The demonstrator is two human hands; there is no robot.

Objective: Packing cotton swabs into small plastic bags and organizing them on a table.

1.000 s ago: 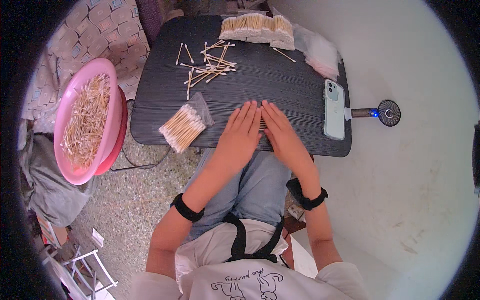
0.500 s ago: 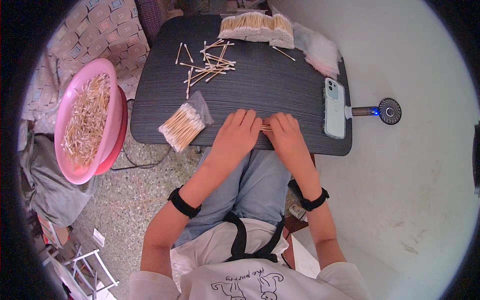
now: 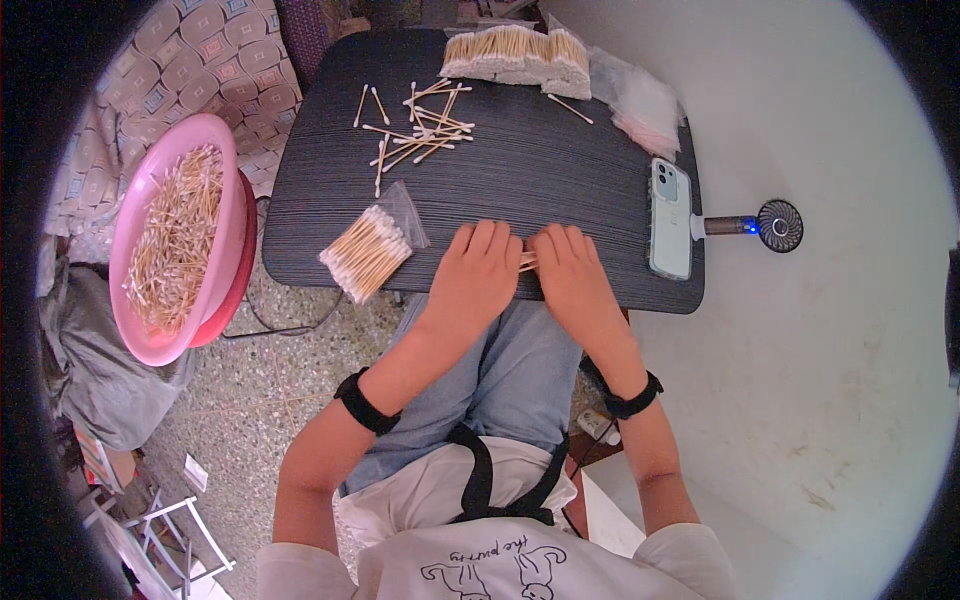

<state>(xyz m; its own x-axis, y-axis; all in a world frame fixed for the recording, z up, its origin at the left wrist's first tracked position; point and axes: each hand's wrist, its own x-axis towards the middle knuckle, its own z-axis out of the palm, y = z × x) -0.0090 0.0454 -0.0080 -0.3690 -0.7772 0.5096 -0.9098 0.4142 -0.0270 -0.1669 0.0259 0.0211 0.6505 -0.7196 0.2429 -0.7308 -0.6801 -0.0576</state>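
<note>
Both hands slid nearer (table (image 3: 520,180) edge), covering cotton swabs (image 3: 527,262).

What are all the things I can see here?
Table: one, dark grey, centre.
Loose swabs: many, tan with white tips, scattered on the table's far side.
Bagged swabs: one bundle, table's near left edge.
Stacked swab bundles: several, table's far edge.
Clear bags: a few, far right corner.
Phone: one, pale green, table's right edge.
Fan: one, small, black, right of the phone.
Basin: one, pink, full of swabs, left.
Left hand, right hand: side by side, pressing a few swabs at the table's near edge.
</note>
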